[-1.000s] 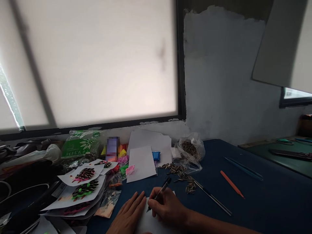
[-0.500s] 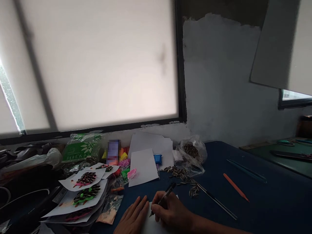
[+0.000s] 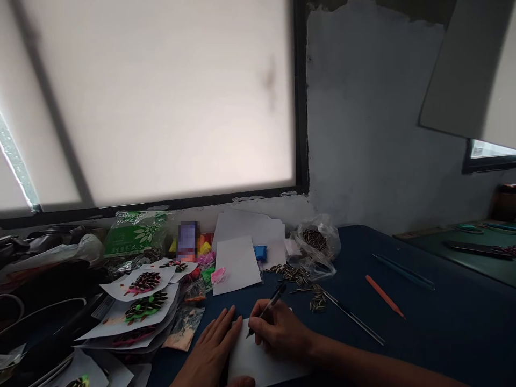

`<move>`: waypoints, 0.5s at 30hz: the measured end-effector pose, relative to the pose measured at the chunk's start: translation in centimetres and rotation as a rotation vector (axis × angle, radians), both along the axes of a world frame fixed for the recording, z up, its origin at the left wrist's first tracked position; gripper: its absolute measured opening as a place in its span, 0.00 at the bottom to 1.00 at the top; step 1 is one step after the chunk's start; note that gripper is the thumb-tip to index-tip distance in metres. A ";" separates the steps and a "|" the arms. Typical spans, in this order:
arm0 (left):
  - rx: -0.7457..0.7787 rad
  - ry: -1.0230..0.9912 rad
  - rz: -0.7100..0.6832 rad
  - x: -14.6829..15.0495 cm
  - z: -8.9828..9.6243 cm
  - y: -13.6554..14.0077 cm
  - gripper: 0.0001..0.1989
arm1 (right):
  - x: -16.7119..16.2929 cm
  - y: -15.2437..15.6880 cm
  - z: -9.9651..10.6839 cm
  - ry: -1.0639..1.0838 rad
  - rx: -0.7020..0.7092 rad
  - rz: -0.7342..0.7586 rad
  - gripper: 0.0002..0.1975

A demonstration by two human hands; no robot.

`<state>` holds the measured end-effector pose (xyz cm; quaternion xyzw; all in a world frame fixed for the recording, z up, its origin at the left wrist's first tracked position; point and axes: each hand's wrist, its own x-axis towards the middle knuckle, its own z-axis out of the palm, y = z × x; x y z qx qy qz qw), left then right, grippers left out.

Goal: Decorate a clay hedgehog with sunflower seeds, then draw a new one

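Note:
A white paper sheet [image 3: 262, 363] lies on the dark blue table [image 3: 443, 322] at the bottom centre. My left hand [image 3: 209, 352] rests flat on its left edge, fingers spread. My right hand [image 3: 278, 333] grips a black pen [image 3: 268, 309], whose tip touches the sheet. Loose sunflower seeds [image 3: 296, 275] lie scattered just beyond my right hand, beside a clear plastic bag of seeds [image 3: 316, 242].
Left of my hands are stacked sheets with seed-and-clay pictures [image 3: 141, 298] and coloured clay packets [image 3: 201, 263]. Blank white papers [image 3: 242, 252] and a green bag [image 3: 135, 239] lie by the window wall. An orange stick [image 3: 385, 296], another black pen [image 3: 352, 318] and blue sticks [image 3: 403, 271] lie at right.
The view tilted slightly, showing more of the sheet under my hands. My right hand with the pen shifted a little on the paper; my left hand stays flat.

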<state>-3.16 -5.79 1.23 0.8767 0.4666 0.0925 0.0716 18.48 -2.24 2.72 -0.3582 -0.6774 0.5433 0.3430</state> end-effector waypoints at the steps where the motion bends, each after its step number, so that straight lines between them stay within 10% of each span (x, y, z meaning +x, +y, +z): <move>1: 0.005 0.006 -0.002 -0.1 0.0 0.0 0.42 | 0.0 0.0 0.0 -0.002 0.002 0.001 0.11; 15: -0.009 0.011 -0.001 0.2 0.4 0.1 0.42 | -0.2 -0.4 0.5 0.013 0.020 0.017 0.11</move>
